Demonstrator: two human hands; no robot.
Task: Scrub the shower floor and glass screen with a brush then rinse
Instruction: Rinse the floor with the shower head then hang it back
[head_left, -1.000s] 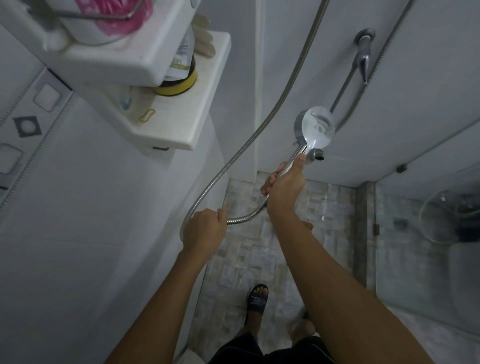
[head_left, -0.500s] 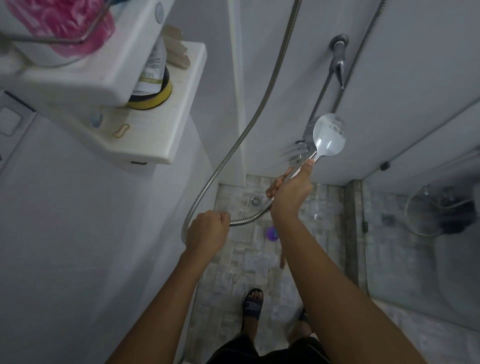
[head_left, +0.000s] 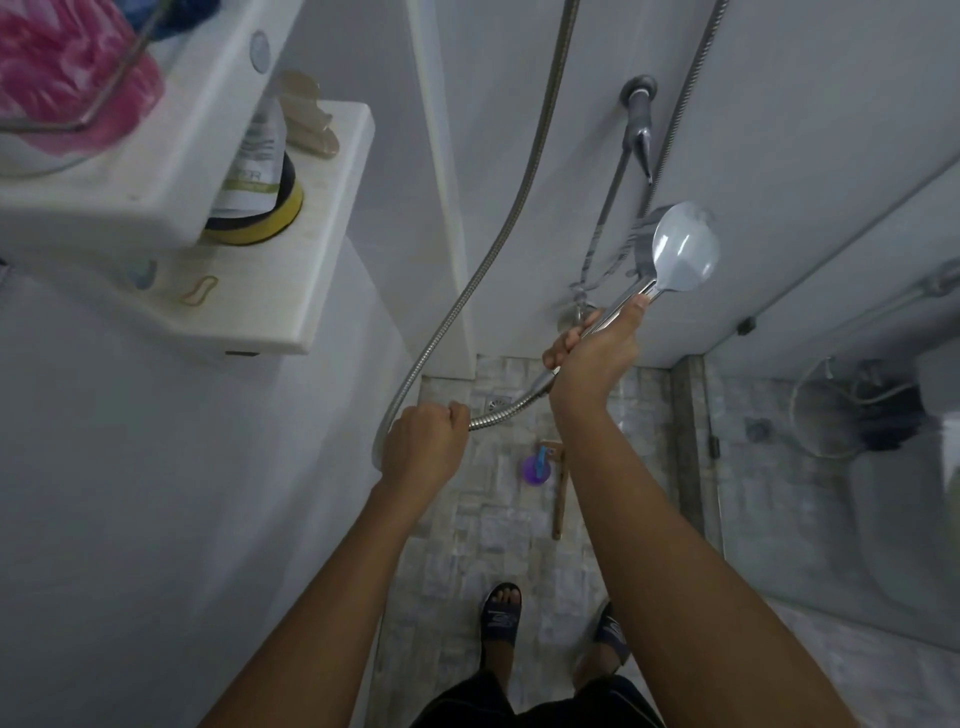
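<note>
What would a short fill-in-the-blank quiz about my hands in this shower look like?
1. The right hand grips the handle of the ____.
2. The left hand holds the flexible metal ____ that runs to that handle.
3. The feet in dark sandals stand on the tiled ____.
Missing words: shower head; hose; floor.

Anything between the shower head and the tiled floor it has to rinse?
Only floor clutter. The right hand holds the round grey shower head, the left hand the ribbed metal hose, above the mosaic tiled floor; a wooden-handled brush and a purple round object lie on the tiles below.
</note>
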